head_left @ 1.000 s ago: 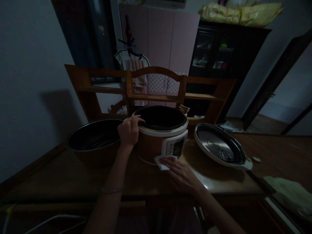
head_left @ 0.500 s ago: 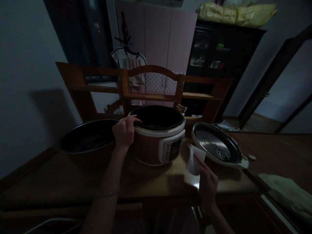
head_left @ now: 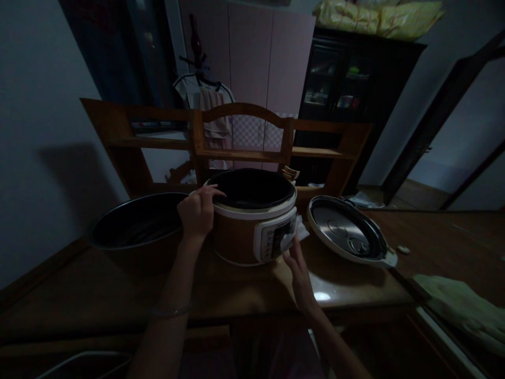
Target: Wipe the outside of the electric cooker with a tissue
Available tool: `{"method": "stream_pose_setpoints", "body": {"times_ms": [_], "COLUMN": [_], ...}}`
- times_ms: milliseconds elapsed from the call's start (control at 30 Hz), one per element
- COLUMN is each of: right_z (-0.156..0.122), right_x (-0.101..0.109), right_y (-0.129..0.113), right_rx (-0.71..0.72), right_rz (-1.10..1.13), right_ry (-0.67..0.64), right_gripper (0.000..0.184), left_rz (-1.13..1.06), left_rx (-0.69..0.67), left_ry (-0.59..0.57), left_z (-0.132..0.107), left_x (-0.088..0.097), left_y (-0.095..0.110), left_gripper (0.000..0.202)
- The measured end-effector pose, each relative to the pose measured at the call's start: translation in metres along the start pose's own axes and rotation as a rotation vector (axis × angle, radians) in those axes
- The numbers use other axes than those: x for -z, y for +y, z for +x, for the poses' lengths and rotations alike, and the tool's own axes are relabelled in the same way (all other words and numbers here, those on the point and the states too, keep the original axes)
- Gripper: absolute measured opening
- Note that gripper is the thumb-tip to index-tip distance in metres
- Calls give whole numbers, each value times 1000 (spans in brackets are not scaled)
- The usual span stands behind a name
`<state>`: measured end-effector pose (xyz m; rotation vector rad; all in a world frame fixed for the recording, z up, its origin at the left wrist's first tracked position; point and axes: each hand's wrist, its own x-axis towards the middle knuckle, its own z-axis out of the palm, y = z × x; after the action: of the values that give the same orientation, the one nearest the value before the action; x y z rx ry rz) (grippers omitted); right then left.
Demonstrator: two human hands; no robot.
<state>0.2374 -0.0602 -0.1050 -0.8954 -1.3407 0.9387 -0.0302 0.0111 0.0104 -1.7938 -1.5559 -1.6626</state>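
A rice cooker (head_left: 235, 239) with a brown body and white rim stands lidless on the wooden desk, its inside dark. My left hand (head_left: 197, 213) grips the cooker's rim on the left, fingers hooked over the edge. In my right hand (head_left: 299, 271) is a white tissue (head_left: 290, 241), pressed at the right part of the control panel (head_left: 269, 242) on the cooker's front. The tissue covers some of the display. To the left sits a dark inner pot (head_left: 118, 243), and to the right the detached lid (head_left: 339, 227) lies with its metal underside up.
A wooden shelf rack (head_left: 244, 153) rises along the back of the desk (head_left: 236, 295). A pale green cloth (head_left: 461, 302) lies at the lower right. Farther off are a pink wardrobe (head_left: 250, 63), a dark cabinet (head_left: 363, 89) and a coat stand with hanging clothes.
My right hand has moved left and up with the tissue, from beside the lid onto the cooker's control panel. The left hand stays at the rim. The view has shifted slightly.
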Motion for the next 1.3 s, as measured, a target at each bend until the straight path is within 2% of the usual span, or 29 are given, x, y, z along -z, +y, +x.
{"method": "stream_pose_setpoints", "body": {"times_ms": [133,367,433,533,600,800,933,1167,1233,1300], "right_z": [-14,-34,-33,-20,-8,6,-1,-17,-20,-22], "right_x": [-1,-2,-3,-5,-8,-21,-26,-28,-28,-28], "right_y": [2,-5,-8,-16,-22,-26,-24,-22,-23,-24], "right_rx": [13,246,264,262,278,303,292,296,284,254], "right_rz": [-154,-395,-389,-339,-325,-354,-350,-358,-299,-187], "right_ry": [-97,-331,-280,-82,0,-89,-96,-183,-164,-68], "right_gripper": [70,67,73,77,76,75,74,75,74,71], "left_rz": [4,-5,3,14,19,27,24,6,7,10], "left_rx": [-1,23,20,19,22,26,17,15,18,18], "left_ry": [-3,3,-3,-17,-17,-26,-22,-22,-17,-12], "left_z": [0,0,0,-1,-1,-1,0,0,-1,-1], "left_x": [-1,-1,-1,0,0,-1,-1,0,0,0], "left_y": [-2,-2,-2,-1,-2,-2,-3,-1,-1,-1], "left_gripper": [59,60,59,61,62,64,62,64,63,63]}}
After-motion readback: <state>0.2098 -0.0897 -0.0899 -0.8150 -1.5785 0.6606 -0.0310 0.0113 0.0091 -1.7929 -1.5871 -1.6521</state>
